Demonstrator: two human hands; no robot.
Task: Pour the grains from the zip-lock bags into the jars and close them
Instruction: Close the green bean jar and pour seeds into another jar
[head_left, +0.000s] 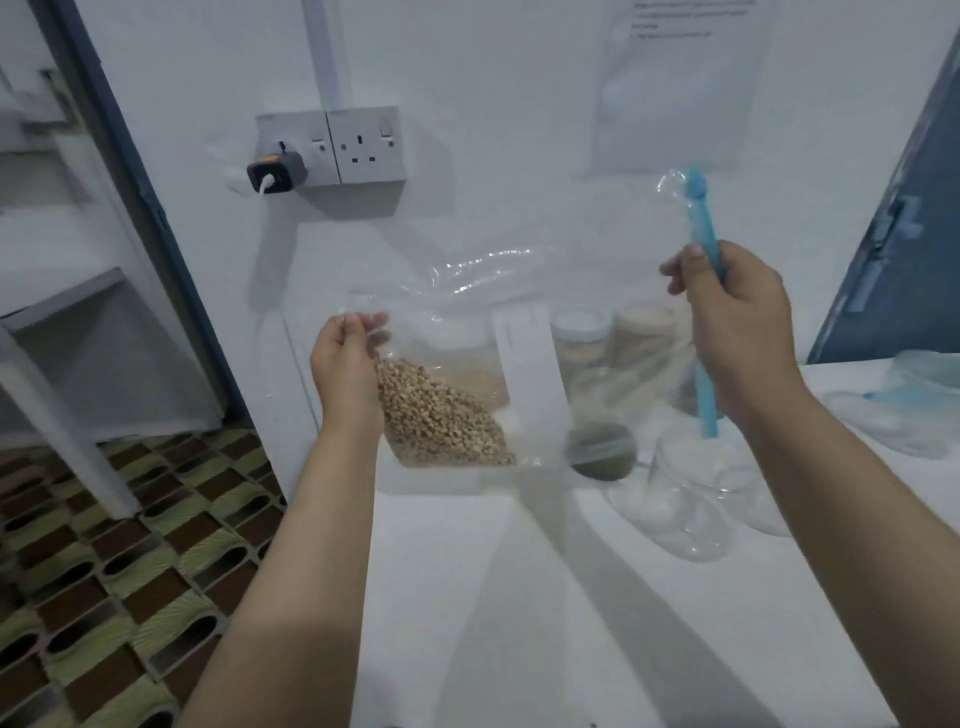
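Note:
I hold a clear zip-lock bag up above the white table. Tan grains lie heaped in its lower left corner. My left hand pinches the bag's left edge just above the grains. My right hand grips the bag's blue zip strip, which stands nearly upright. An empty clear jar stands on the table below my right hand. Behind the bag stand two jars filled with pale grains, and a round container of green grains sits on the table.
More clear bags with blue strips lie at the table's right end. A wall socket with a plugged-in charger is at the left above the table. A patterned floor and shelf unit lie left of the table's edge.

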